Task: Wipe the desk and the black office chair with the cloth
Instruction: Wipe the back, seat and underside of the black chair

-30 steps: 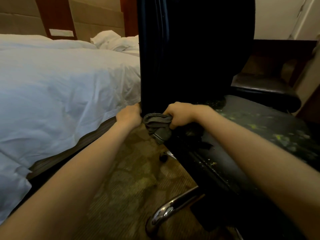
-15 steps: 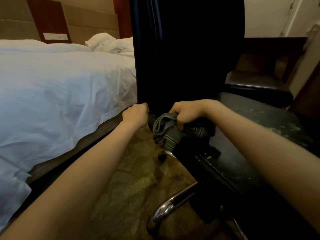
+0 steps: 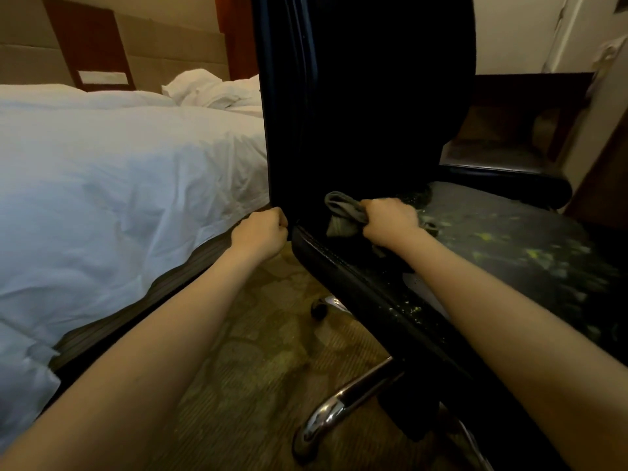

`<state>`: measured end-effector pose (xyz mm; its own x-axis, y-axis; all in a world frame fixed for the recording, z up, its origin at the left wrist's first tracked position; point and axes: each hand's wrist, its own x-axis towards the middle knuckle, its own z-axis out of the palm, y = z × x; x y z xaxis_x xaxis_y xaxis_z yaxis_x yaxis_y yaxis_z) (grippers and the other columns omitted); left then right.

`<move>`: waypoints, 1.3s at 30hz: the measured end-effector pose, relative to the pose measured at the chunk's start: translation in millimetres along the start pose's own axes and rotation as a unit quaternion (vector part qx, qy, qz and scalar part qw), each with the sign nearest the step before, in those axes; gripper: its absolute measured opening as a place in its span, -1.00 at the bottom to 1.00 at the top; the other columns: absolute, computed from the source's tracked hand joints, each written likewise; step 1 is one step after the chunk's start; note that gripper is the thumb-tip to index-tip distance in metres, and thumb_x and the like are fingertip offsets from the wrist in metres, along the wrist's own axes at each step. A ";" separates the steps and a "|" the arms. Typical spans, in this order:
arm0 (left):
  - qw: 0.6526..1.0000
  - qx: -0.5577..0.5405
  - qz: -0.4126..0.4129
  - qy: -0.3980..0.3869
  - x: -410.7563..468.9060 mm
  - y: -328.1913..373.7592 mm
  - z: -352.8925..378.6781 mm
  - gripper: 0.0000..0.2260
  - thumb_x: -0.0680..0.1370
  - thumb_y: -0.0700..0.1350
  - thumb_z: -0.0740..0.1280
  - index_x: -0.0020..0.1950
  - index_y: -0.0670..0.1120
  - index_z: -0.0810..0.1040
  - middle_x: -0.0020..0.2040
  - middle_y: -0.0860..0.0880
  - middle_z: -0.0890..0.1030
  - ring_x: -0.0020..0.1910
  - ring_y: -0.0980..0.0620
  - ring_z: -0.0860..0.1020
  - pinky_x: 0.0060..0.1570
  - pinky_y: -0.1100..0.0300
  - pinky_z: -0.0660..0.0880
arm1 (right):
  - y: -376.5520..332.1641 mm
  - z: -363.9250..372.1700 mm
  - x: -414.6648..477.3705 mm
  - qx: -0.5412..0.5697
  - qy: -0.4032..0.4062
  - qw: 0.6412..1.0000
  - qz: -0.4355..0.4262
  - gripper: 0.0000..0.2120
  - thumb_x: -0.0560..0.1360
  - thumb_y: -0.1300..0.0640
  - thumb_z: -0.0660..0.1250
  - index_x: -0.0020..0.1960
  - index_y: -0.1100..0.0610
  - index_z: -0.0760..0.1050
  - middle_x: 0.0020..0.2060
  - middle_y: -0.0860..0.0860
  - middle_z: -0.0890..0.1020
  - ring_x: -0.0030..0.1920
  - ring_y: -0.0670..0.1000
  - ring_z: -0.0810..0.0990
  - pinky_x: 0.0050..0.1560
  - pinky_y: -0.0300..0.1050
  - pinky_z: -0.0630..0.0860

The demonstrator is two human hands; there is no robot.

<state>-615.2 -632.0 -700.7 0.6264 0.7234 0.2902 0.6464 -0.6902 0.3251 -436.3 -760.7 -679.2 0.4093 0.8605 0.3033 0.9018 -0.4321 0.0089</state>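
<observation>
Head view, centre of frame: the black office chair (image 3: pixel 367 96) stands with its backrest upright and its speckled seat (image 3: pixel 509 239) running toward the right edge. The right hand (image 3: pixel 390 222) clenches a bunched grey cloth (image 3: pixel 343 212) and presses it into the crease where backrest meets seat. The left hand (image 3: pixel 261 234), fingers curled, sits against the backrest's lower left edge; whether it clasps that edge cannot be told. A white-sheeted bed (image 3: pixel 119 171) fills the left of the frame. Patterned carpet (image 3: pixel 255 351) and a chrome chair leg (image 3: pixel 339 409) occupy the lower centre.
</observation>
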 end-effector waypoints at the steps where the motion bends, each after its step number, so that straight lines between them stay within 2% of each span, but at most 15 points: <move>1: 1.000 -0.004 0.014 -0.005 -0.2 1.8 0.1 -0.83 0.56 -0.14 0.18 0.11 -0.07 0.50 0.04 -0.11 0.57 0.02 -0.17 0.53 -0.10 0.03 0.45 | 5.8 0.8 -0.2 -0.007 -0.004 1.000 0.023 -0.64 0.52 0.16 0.26 0.32 0.12 0.40 0.18 0.20 0.52 0.20 0.22 0.46 0.06 0.05 0.43; 5: 0.998 -0.001 0.045 -0.032 0.3 14.6 1.8 -0.86 0.58 -0.13 0.18 0.07 -0.10 0.50 -0.02 -0.12 0.56 -0.05 -0.16 0.53 -0.18 0.02 0.44 | 5.0 -12.1 0.7 0.045 0.034 0.997 0.049 -0.66 0.53 0.20 0.24 0.30 0.16 0.42 0.16 0.22 0.52 0.17 0.24 0.47 -0.01 0.03 0.43; 8: 0.999 0.016 0.024 -0.036 1.1 27.6 10.6 -0.90 0.58 -0.16 0.21 0.02 -0.14 0.48 -0.11 -0.08 0.51 -0.09 -0.14 0.51 -0.19 0.02 0.43 | -24.5 -19.5 -15.3 0.064 0.060 0.996 -0.022 -0.63 0.50 0.16 0.27 0.31 0.06 0.42 0.16 0.16 0.55 0.17 0.21 0.51 0.00 -0.01 0.45; 11: 0.998 0.024 0.027 -0.046 -2.3 30.3 24.2 -0.95 0.56 -0.19 0.22 -0.02 -0.16 0.43 -0.20 -0.06 0.44 -0.11 -0.17 0.50 -0.21 0.04 0.39 | -32.3 -8.3 -34.1 -0.003 0.032 0.997 -0.074 -0.58 0.50 0.13 0.27 0.35 0.01 0.37 0.18 0.12 0.54 0.19 0.18 0.50 0.04 0.00 0.45; 13: 0.998 -0.013 0.046 -0.038 -4.8 26.4 29.5 -0.94 0.58 -0.13 0.21 0.03 -0.09 0.39 -0.15 -0.05 0.44 -0.12 -0.13 0.48 -0.20 0.06 0.38 | -12.6 -8.1 -32.4 -0.020 0.012 0.999 -0.032 -0.62 0.50 0.13 0.27 0.32 0.05 0.40 0.17 0.14 0.54 0.17 0.18 0.52 0.03 -0.01 0.44; 16: 0.996 -0.068 0.051 -0.024 -5.4 22.4 28.7 -0.94 0.58 -0.07 0.24 -0.02 -0.04 0.40 -0.11 -0.02 0.48 -0.11 -0.07 0.49 -0.20 0.10 0.35 | 23.9 -16.6 -28.8 -0.060 -0.020 0.997 0.051 -0.66 0.51 0.15 0.26 0.28 0.14 0.43 0.16 0.18 0.54 0.15 0.22 0.52 0.04 0.03 0.43; 19: 0.989 -0.137 0.046 -0.014 -3.9 32.2 24.7 -0.85 0.57 -0.01 0.28 0.03 -0.06 0.39 -0.12 -0.02 0.48 -0.16 -0.03 0.48 -0.22 0.12 0.33 | 35.3 -21.5 -32.5 -0.028 -0.011 0.997 0.067 -0.66 0.52 0.18 0.25 0.29 0.17 0.42 0.13 0.21 0.54 0.12 0.24 0.52 -0.04 0.02 0.43; 23: 0.985 -0.158 0.073 0.000 2.6 51.7 24.8 -0.81 0.56 0.02 0.25 0.04 -0.06 0.35 -0.20 0.02 0.44 -0.25 0.01 0.45 -0.30 0.13 0.34 | 4.0 -32.1 -51.6 0.031 0.063 0.997 -0.014 -0.60 0.49 0.16 0.26 0.33 0.07 0.40 0.14 0.17 0.55 0.14 0.23 0.52 -0.01 0.01 0.45; 25: 0.986 -0.127 0.105 0.002 2.4 54.9 29.0 -0.82 0.55 -0.05 0.25 0.06 -0.10 0.33 -0.19 0.00 0.44 -0.24 -0.02 0.45 -0.31 0.12 0.33 | -10.3 -28.3 -68.6 -0.007 0.075 0.994 -0.077 -0.61 0.48 0.12 0.25 0.31 0.04 0.42 0.12 0.13 0.56 0.14 0.20 0.53 -0.06 -0.05 0.42; 27: 0.990 -0.101 0.099 -0.010 0.1 50.1 34.8 -0.83 0.56 -0.15 0.27 0.10 -0.13 0.34 -0.19 -0.03 0.42 -0.25 -0.04 0.43 -0.37 0.13 0.26 | -12.1 -19.5 -77.1 -0.031 0.060 0.991 -0.114 -0.63 0.50 0.10 0.24 0.31 0.03 0.43 0.07 0.08 0.55 0.08 0.15 0.54 -0.16 -0.11 0.31; 30: 0.986 -0.153 0.062 -0.008 -5.3 44.6 37.6 -0.88 0.56 -0.18 0.27 0.06 -0.09 0.37 -0.19 -0.03 0.44 -0.19 -0.09 0.47 -0.36 0.12 0.34 | 2.8 -17.9 -68.4 0.001 0.025 0.996 -0.086 -0.73 0.51 0.12 0.24 0.20 0.06 0.49 -0.05 0.08 0.57 -0.03 0.15 0.57 -0.24 -0.12 0.27; 33: 0.983 -0.162 0.086 0.001 -11.5 51.1 29.4 -0.88 0.56 -0.17 0.27 0.06 -0.02 0.37 -0.18 -0.08 0.52 -0.20 -0.11 0.53 -0.22 -0.03 0.46 | 26.3 -23.5 -56.9 0.005 0.008 1.000 -0.030 -0.72 0.51 0.15 0.25 0.21 0.10 0.49 0.02 0.13 0.57 0.04 0.19 0.56 -0.17 -0.09 0.30; 36: 0.981 -0.143 0.131 0.026 -16.2 61.6 26.0 -0.79 0.55 -0.19 0.27 0.18 -0.09 0.40 -0.20 -0.04 0.51 -0.19 -0.10 0.54 -0.19 -0.04 0.47 | 45.4 -25.3 -58.3 0.009 -0.001 1.000 0.003 -0.69 0.53 0.16 0.25 0.26 0.14 0.46 0.08 0.16 0.56 0.09 0.21 0.54 -0.13 -0.07 0.32; 38: 0.964 -0.208 0.152 0.059 -18.5 70.6 23.9 -0.61 0.50 -0.18 0.34 0.30 -0.13 0.33 -0.04 -0.07 0.49 -0.09 -0.06 0.52 -0.13 0.01 0.47 | 41.5 -33.8 -65.1 0.034 0.024 0.999 -0.004 -0.68 0.52 0.16 0.25 0.26 0.10 0.48 0.06 0.14 0.58 0.07 0.20 0.54 -0.14 -0.08 0.33; 39: 0.949 -0.234 0.194 0.087 -20.5 75.6 21.1 -0.50 0.45 -0.15 0.37 0.34 -0.14 0.30 0.08 -0.11 0.45 -0.01 -0.06 0.49 -0.06 0.04 0.48 | 34.9 -37.9 -69.1 0.038 0.045 0.998 -0.023 -0.67 0.50 0.15 0.26 0.26 0.06 0.49 0.05 0.13 0.58 0.07 0.19 0.55 -0.14 -0.09 0.35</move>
<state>-569.9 -699.3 -701.0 0.6699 0.4366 0.6005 0.0930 -0.8518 0.5156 -438.4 -845.5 -663.7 0.3570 0.8498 0.3879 0.9283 -0.3688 -0.0464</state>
